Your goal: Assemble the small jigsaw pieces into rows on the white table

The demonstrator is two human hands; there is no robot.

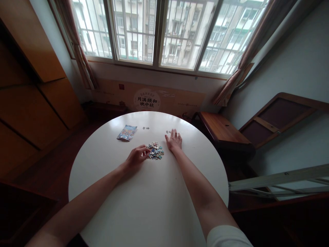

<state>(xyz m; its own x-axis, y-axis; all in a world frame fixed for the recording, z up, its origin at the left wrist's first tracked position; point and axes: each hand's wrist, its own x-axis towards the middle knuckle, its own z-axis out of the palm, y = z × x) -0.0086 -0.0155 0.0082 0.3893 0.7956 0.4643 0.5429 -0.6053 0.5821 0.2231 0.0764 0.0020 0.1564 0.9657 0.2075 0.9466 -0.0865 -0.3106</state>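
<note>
Well, leftmost on the one round table [144, 206] lies one packet [127, 132], beyond the left hand and a little to its left, flat and touched by neither hand. Next comes the left hand [136, 155], fingers curled, its tips at the near-left edge of the pile; whether they pinch a piece, I cannot tell. Beyond that hand, well apart from it, sits one small group of loose pieces [145, 128], two or three, too small to count surely. Just right of the left hand's fingertips is the single pile [156, 152], dozens of jigsaw pieces, overlapping too much to count. One more small group [167, 131] lies just beside the right hand's fingers, partly hidden. Rightmost, the right hand [174, 141] rests palm down, fingers spread, seemingly grasping nothing.
</note>
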